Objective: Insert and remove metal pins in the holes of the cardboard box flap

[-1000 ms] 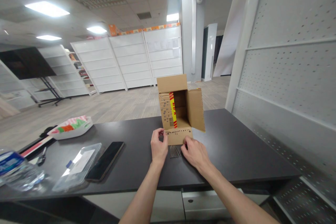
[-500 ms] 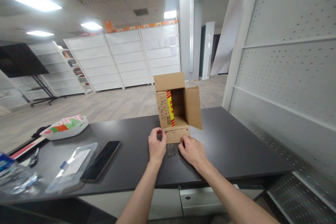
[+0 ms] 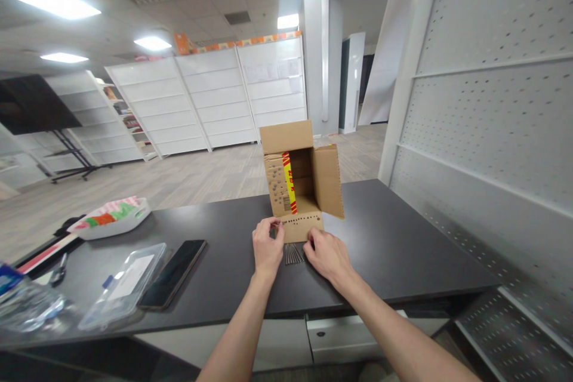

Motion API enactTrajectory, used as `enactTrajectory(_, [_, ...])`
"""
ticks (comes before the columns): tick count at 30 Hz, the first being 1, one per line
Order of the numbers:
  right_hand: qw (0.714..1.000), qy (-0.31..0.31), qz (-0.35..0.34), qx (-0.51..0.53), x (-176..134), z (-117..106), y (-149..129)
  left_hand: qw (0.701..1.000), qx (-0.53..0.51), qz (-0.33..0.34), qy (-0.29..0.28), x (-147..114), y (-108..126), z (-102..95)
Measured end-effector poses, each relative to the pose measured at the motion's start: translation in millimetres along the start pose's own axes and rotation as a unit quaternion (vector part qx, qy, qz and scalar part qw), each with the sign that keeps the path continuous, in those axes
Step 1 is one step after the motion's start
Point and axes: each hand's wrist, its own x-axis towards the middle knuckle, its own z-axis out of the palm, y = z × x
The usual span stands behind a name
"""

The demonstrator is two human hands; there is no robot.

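A cardboard box (image 3: 303, 170) stands on the dark table with its opening facing me and its flaps spread. Its front flap (image 3: 299, 233) lies toward me, with a row of small holes along it. At that flap's left end, the thumb and fingers of my left hand (image 3: 267, 248) pinch a thin metal screw (image 3: 283, 222). My right hand (image 3: 327, 255) is closed at the flap's right front corner; whatever its curled fingers hold is hidden. Several similar screws (image 3: 293, 254) lie side by side on the table between my hands. Small metal heads dot the box's left flap (image 3: 276, 182).
To the left are a black phone (image 3: 173, 274), a clear plastic case (image 3: 125, 286), a plastic bottle (image 3: 27, 301) and a white basket (image 3: 114, 230) with colourful packets. A white perforated panel (image 3: 483, 131) rises along the table's right side.
The view has shifted very slightly. Both hands stay at the front flap, and the left still pinches the screw, which now points a little more toward the row of holes.
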Motion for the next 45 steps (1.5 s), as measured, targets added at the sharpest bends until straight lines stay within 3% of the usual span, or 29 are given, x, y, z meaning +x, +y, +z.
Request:
enactTrajectory(12, [1.0, 0.005, -0.006, -0.001, 1, 3, 1, 0.995, 0.06, 0.072, -0.023, -1, 5, -1.1])
enactTrajectory(27, [1.0, 0.001, -0.002, -0.001, 1, 2, 2, 0.995, 0.084, 0.011, -0.06, -2, 8, -2.8])
enactTrajectory(38, [1.0, 0.003, 0.0, -0.004, 1, 1, 1, 0.966, 0.137, -0.058, -0.212, -33, 19, -39.2])
enactTrajectory(45, [1.0, -0.003, 0.001, 0.003, -1, -1, 0, 0.962, 0.15, -0.053, -0.22, -44, 25, -49.3])
